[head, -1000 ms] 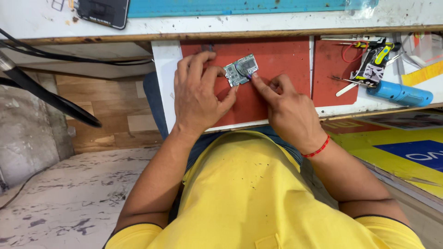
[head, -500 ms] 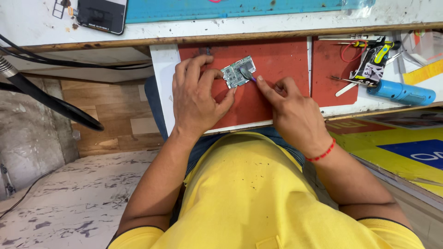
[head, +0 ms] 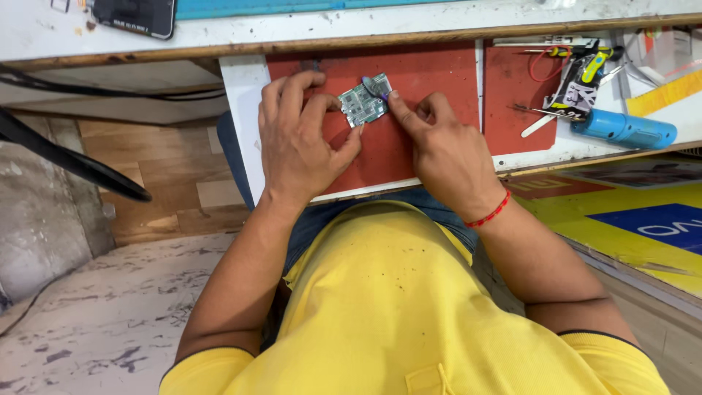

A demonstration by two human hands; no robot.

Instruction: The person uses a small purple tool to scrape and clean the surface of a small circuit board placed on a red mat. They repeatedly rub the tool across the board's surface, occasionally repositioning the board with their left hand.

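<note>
Sliding up the circuit board (head: pixel 363 104), the right hand (head: pixel 446 157) pinches a purple tool (head: pixel 374 87); left hand (head: pixel 300 139) grips the board.

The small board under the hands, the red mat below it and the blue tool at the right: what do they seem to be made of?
The small board: probably a rigid circuit board, greenish with shiny metal shields. The red mat: likely rubber or silicone, matte, lying flat, slightly scuffed. The blue tool: seemingly glossy plastic, smooth with highlights. The left hand steadies the board; the right hand presses a thin tool onto it.

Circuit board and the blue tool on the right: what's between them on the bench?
In the head view, between the circuit board and the blue tool lie the right hand, bare red mat, then tweezers.
</note>
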